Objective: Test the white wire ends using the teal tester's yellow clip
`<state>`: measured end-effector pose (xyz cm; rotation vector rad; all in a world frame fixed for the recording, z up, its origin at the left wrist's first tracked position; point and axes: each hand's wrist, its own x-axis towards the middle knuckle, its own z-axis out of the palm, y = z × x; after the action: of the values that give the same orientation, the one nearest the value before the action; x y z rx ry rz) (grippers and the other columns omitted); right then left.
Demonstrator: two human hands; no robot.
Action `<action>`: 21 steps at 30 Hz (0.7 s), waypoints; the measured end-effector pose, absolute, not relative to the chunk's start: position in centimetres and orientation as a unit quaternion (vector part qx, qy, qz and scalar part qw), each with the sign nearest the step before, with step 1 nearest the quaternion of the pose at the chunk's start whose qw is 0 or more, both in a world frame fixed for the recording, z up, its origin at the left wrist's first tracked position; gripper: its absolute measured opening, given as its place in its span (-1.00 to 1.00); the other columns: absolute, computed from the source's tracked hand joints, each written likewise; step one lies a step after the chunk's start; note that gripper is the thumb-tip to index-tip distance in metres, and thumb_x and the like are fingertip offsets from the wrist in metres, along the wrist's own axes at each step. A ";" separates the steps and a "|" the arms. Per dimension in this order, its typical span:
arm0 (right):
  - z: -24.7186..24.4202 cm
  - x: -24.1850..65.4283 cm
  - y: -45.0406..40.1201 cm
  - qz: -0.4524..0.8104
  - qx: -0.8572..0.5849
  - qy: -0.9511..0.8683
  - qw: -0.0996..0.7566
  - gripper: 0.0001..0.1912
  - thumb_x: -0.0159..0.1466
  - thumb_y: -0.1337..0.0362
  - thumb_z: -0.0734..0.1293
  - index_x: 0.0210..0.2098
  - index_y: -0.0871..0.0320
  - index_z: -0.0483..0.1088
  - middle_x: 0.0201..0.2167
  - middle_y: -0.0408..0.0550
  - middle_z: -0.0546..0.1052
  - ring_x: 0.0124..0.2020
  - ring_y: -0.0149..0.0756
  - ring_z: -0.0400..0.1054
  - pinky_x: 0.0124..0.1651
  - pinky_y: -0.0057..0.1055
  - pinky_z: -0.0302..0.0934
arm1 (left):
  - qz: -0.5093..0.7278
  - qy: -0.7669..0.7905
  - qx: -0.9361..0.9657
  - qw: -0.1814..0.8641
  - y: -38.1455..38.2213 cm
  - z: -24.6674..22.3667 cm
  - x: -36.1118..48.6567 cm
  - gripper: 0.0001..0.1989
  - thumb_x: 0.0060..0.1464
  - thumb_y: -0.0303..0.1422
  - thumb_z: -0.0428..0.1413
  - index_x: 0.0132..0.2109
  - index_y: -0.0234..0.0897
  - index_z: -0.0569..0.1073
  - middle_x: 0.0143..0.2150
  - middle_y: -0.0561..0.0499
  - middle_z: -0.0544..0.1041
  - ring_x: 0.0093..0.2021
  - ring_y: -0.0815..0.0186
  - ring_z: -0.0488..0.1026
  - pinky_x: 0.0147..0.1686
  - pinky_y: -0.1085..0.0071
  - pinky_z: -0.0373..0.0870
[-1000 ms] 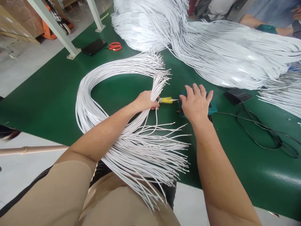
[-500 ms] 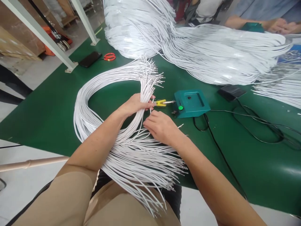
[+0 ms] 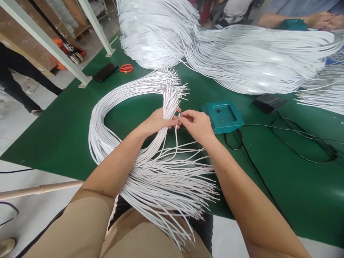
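Clamped in my left hand (image 3: 158, 121), a bundle of white wires (image 3: 170, 102) stands off the green table (image 3: 53, 122); my right hand (image 3: 197, 123), off the teal box (image 3: 222, 116) since a second ago, pinches one wire end (image 3: 179, 115). Concrete floor (image 3: 18, 114) lies beyond.

Tabletop (image 3: 67, 118): wire loop (image 3: 107, 118) at left; box (image 3: 223, 116) right of it; pedal (image 3: 269, 102) farther right; wire heaps (image 3: 242, 53) behind; scissors (image 3: 126, 68), phone (image 3: 105, 72) far left.
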<state>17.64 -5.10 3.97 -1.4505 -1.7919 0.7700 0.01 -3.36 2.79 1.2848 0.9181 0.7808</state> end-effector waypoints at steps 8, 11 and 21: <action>3.1 18.1 -5.0 0.096 -0.506 -0.799 0.312 -0.81 0.27 0.36 0.20 -0.40 0.16 0.43 -0.39 -0.04 0.49 -0.35 -0.29 0.33 -0.30 -0.39 0.15 | 0.331 0.411 0.583 0.618 -3.7 3.5 0.2 -0.53 -0.06 -0.43 0.25 0.04 -0.38 0.38 -0.39 0.01 0.56 -0.35 0.38 0.53 -0.33 0.48 0.37; 2.8 18.3 -5.2 -0.017 -0.470 -0.837 0.279 -0.77 0.32 0.37 0.13 -0.36 0.16 0.39 -0.35 0.04 0.45 -0.26 -0.21 0.29 -0.24 -0.34 0.16 | 0.332 0.411 0.589 0.612 -3.7 3.6 0.2 -0.55 -0.07 -0.44 0.25 0.01 -0.39 0.39 -0.41 0.03 0.54 -0.38 0.40 0.51 -0.34 0.48 0.37; 3.8 18.9 -5.8 0.060 -0.513 -0.774 0.367 -0.77 0.32 0.30 0.16 -0.27 0.16 0.44 -0.30 0.03 0.51 -0.28 -0.25 0.36 -0.23 -0.34 0.24 | 0.348 0.422 0.577 0.606 -3.2 2.3 0.2 -0.53 -0.09 -0.46 0.24 0.02 -0.36 0.39 -0.41 0.03 0.55 -0.37 0.36 0.53 -0.42 0.51 0.36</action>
<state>18.95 -5.83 3.76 -1.3175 -1.9881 0.1543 0.17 -3.24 2.35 1.3346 0.9751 0.8055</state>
